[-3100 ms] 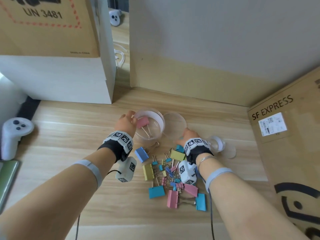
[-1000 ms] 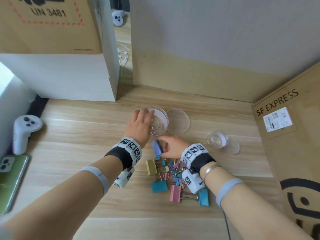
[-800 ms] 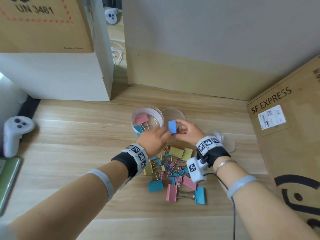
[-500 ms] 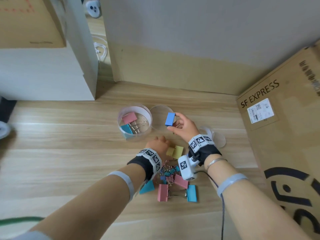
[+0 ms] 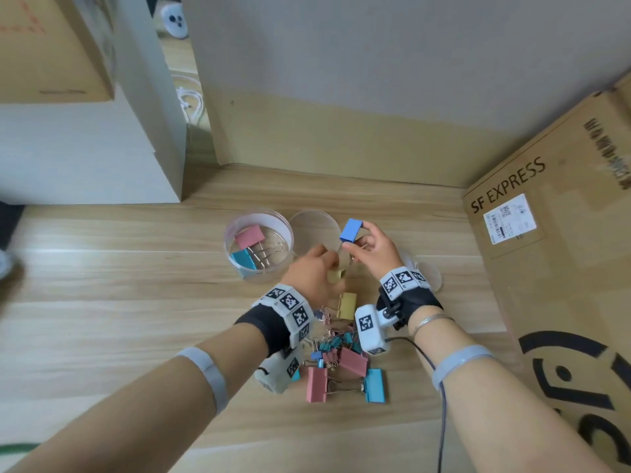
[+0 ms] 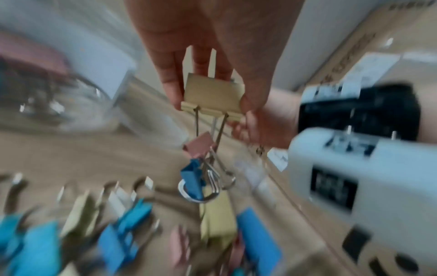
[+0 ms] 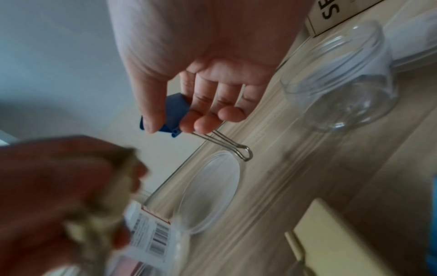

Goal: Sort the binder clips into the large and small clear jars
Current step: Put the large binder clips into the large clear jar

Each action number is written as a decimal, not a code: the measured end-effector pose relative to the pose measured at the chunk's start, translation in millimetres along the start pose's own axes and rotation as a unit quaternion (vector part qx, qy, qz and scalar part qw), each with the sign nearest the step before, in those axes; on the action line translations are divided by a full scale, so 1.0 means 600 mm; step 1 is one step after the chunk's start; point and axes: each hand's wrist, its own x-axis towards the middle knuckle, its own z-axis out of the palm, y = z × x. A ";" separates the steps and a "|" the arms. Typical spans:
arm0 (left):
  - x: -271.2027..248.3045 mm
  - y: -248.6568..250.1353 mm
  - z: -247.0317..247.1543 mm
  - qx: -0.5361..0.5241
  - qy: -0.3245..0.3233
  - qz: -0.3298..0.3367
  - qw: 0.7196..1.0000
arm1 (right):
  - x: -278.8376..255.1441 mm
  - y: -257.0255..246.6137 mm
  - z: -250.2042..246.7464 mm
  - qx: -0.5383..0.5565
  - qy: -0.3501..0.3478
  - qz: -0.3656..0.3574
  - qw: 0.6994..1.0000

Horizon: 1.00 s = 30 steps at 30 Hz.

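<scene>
Pinching a blue clip (image 5: 350, 230), right hand (image 5: 375, 249); left hand (image 5: 309, 273) grips a yellow clip (image 6: 212, 93) (blurred).

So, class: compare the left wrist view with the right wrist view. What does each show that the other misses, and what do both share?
Only the left wrist view shows small pink and blue clips dangling from the yellow clip's wire handles, and the blurred pile of clips below. Only the right wrist view shows the right hand pinching the blue clip, and the small jar on its side. Both show the left hand holding the yellow clip.
</scene>
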 end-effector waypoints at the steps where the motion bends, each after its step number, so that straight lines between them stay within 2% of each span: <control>1: 0.000 0.004 -0.019 -0.019 0.030 0.011 0.999 | 0.001 -0.002 0.000 0.006 0.001 0.002 1.000; 4: 0.007 0.018 -0.085 -0.061 0.107 0.022 0.992 | 0.005 -0.006 0.008 0.018 -0.002 0.005 1.000; 7: 0.022 0.014 -0.152 -0.034 0.135 -0.011 0.990 | 0.006 -0.014 0.020 0.004 -0.015 -0.004 1.000; 10: 0.041 -0.017 -0.191 0.031 0.114 -0.081 0.990 | 0.001 -0.022 0.029 -0.007 -0.027 -0.012 1.000; 15: 0.058 -0.056 -0.158 0.116 -0.013 -0.115 0.986 | -0.002 -0.022 0.038 -0.035 -0.040 -0.022 0.998; 18: 0.057 -0.067 -0.142 0.109 0.003 -0.125 0.986 | -0.004 -0.015 0.037 -0.020 -0.051 -0.017 0.998; 21: 0.055 -0.058 -0.157 0.055 0.032 -0.115 0.991 | -0.006 -0.007 0.034 -0.002 -0.068 -0.007 0.998; 26: 0.051 -0.017 -0.203 0.010 0.100 -0.082 0.992 | -0.018 -0.014 0.038 -0.028 -0.144 0.030 0.989; 30: 0.043 0.011 -0.198 0.011 0.060 -0.060 0.996 | -0.032 -0.008 0.052 -0.082 -0.208 0.044 0.974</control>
